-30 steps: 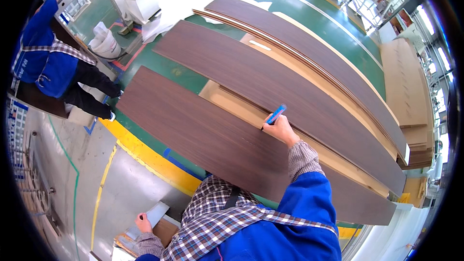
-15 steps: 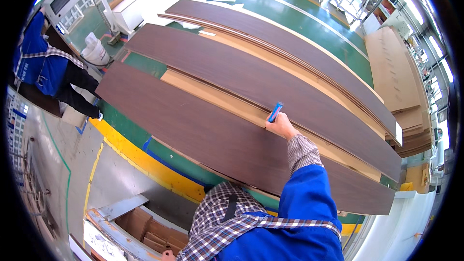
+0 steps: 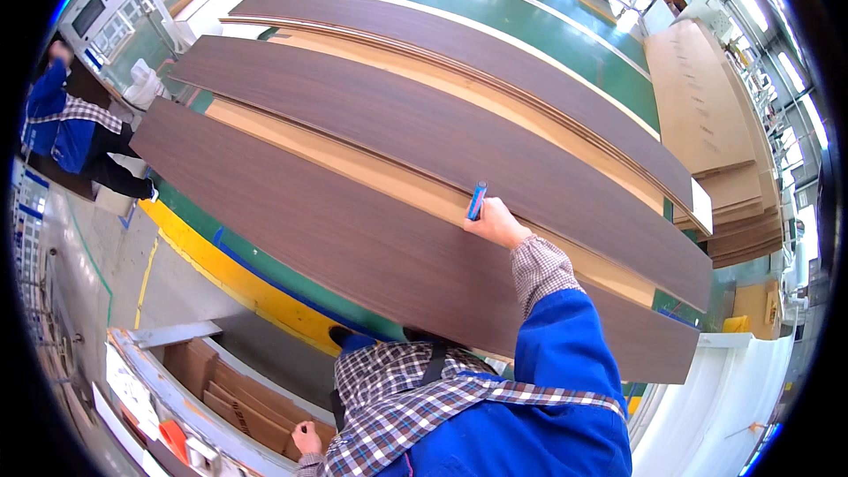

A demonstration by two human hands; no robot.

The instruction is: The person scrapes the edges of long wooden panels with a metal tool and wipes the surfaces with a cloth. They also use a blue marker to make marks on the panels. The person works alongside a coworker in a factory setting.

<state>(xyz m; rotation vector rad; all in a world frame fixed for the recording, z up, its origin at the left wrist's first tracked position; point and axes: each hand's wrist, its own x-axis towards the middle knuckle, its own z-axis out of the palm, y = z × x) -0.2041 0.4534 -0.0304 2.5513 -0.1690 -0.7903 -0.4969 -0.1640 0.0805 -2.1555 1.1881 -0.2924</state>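
My right hand (image 3: 500, 224) is closed round a blue marker pen (image 3: 478, 200) that points up out of the fist. The hand is over the far edge of the near dark-brown wood-grain board (image 3: 353, 230). Beyond it, past a strip of bare light-brown board (image 3: 353, 162), lies a middle dark-brown board (image 3: 397, 141). Farther back is a third dark-brown board (image 3: 477, 62), with stacked edges showing beneath it. Low beside my checked apron, my left hand (image 3: 307, 438) has its fingers curled in; what they hold, if anything, is hidden.
A person in blue (image 3: 75, 132) stands at the far left. Cardboard pieces (image 3: 234, 393) fill an open grey bin at lower left. Tall brown sheets (image 3: 698, 115) stack up at right. White sheeting (image 3: 724, 397) is at lower right. A yellow floor stripe (image 3: 238, 291) runs beside the boards.
The view has shifted, so the boards appear farther left. My right hand still grips the marker near the same board edge. My left hand has come further into view.
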